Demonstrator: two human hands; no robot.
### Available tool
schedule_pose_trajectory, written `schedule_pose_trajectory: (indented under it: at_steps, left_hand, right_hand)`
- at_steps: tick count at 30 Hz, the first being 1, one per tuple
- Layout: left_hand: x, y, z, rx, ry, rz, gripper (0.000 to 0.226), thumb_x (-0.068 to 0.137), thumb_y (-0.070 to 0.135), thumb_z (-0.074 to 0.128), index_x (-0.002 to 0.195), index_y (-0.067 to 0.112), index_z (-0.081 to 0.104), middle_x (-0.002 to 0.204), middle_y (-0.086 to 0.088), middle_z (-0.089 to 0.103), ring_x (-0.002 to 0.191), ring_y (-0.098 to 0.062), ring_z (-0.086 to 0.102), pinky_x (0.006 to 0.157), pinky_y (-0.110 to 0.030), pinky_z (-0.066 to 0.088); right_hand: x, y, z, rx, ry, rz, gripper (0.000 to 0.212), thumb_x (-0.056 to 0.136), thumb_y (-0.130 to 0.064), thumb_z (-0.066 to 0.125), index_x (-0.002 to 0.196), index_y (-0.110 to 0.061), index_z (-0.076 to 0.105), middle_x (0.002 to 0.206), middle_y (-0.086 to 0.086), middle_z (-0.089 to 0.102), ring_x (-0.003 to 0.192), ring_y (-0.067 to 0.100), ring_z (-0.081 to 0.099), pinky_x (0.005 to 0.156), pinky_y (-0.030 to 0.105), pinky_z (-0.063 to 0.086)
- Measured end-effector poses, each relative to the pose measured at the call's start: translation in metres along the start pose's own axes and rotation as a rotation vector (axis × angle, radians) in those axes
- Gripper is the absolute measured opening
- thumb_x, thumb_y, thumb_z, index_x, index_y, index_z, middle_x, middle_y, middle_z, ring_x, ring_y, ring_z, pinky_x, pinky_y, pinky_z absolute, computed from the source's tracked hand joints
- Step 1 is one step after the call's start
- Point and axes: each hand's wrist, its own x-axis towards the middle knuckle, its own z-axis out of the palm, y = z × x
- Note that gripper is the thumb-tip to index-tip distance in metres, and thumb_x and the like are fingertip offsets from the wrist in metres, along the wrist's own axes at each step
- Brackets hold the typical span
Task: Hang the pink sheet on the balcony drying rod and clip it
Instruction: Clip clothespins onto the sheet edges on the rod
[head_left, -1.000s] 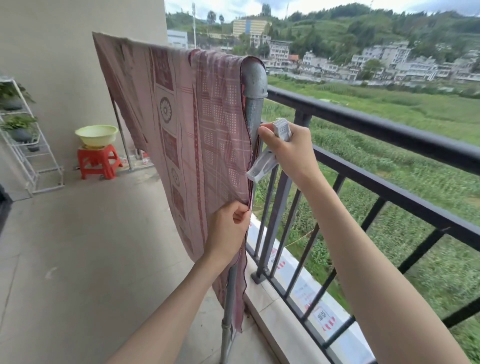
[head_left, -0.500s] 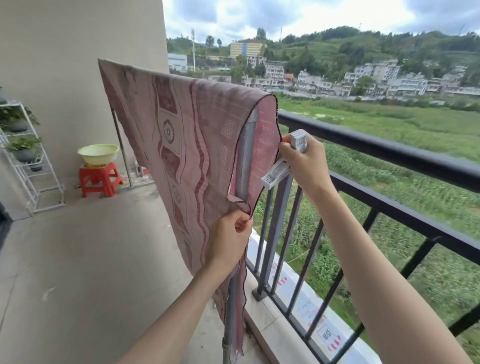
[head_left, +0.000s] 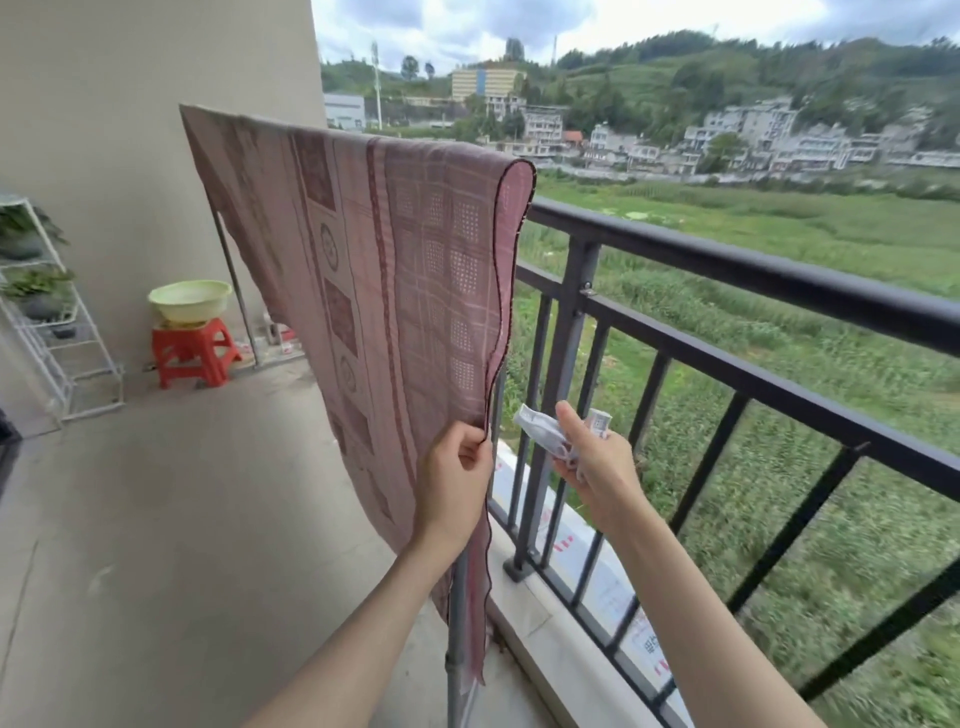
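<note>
The pink patterned sheet (head_left: 395, 270) hangs draped over the drying rod, which it hides along the top; only the rod's grey upright post (head_left: 458, 649) shows below the cloth. My left hand (head_left: 457, 483) pinches the sheet's near side hem at about waist height. Just to its right, my right hand (head_left: 592, 467) grips white plastic clips (head_left: 540, 428), held apart from the cloth in front of the railing bars.
A black metal balcony railing (head_left: 727, 270) runs along the right, with a concrete ledge (head_left: 550, 639) at its foot. At the far wall stand a red stool (head_left: 192, 353) with a pale green basin (head_left: 189, 300) and a white plant rack (head_left: 57, 332).
The sheet's near edge has been pulled over the rod's end, which now is covered. My right hand with the clips dropped from beside the rod's top to level with my left hand.
</note>
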Motion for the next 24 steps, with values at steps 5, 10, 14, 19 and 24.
schedule_pose_trajectory:
  at_steps: [5, 10, 14, 19, 24]
  left_hand:
    - [-0.002, 0.002, 0.005, -0.093, 0.019, -0.054, 0.008, 0.085, 0.009, 0.062, 0.08, 0.015, 0.061, 0.071, 0.013, 0.059, 0.069, 0.002, 0.056, 0.062, -0.001, 0.04]
    - [-0.002, 0.003, 0.008, -0.483, 0.031, -0.379, 0.009, 0.085, 0.01, 0.064, 0.077, 0.014, 0.062, 0.077, -0.001, 0.063, 0.074, -0.013, 0.062, 0.066, -0.017, 0.055]
    - [0.0, 0.007, 0.009, -0.507, 0.013, -0.39, 0.012, 0.086, 0.004, 0.06, 0.076, 0.011, 0.058, 0.078, -0.006, 0.061, 0.078, -0.02, 0.064, 0.063, -0.016, 0.055]
    - [0.001, -0.001, 0.012, -0.345, 0.038, -0.29, 0.02, 0.085, 0.011, 0.063, 0.071, 0.024, 0.058, 0.079, -0.003, 0.066, 0.082, -0.025, 0.067, 0.079, -0.034, 0.056]
    - [0.0, -0.005, 0.014, -0.269, 0.055, -0.234, 0.023, 0.083, 0.015, 0.066, 0.069, 0.031, 0.058, 0.074, 0.005, 0.066, 0.079, -0.02, 0.065, 0.08, -0.039, 0.055]
  right_hand:
    - [-0.007, 0.026, 0.002, -0.429, 0.225, -0.47, 0.037, 0.086, -0.037, 0.062, 0.063, -0.012, 0.046, 0.064, 0.003, 0.049, 0.058, 0.014, 0.039, 0.057, 0.025, 0.033]
    - [-0.011, 0.036, 0.015, -0.484, 0.172, -0.602, 0.036, 0.085, -0.032, 0.065, 0.063, -0.011, 0.047, 0.059, -0.001, 0.047, 0.052, 0.008, 0.038, 0.055, 0.014, 0.033]
    - [-0.01, 0.043, 0.008, -0.349, 0.099, -0.498, 0.026, 0.08, -0.029, 0.07, 0.065, -0.012, 0.057, 0.055, -0.006, 0.05, 0.052, 0.005, 0.04, 0.054, 0.02, 0.033]
    - [-0.016, 0.04, 0.002, -0.142, -0.095, -0.315, 0.007, 0.08, -0.017, 0.07, 0.075, -0.018, 0.067, 0.073, 0.0, 0.064, 0.069, 0.013, 0.059, 0.071, 0.03, 0.05]
    - [-0.02, 0.041, -0.006, -0.042, -0.271, -0.048, 0.013, 0.086, -0.024, 0.065, 0.088, -0.011, 0.066, 0.072, 0.007, 0.067, 0.058, 0.011, 0.056, 0.057, 0.021, 0.044]
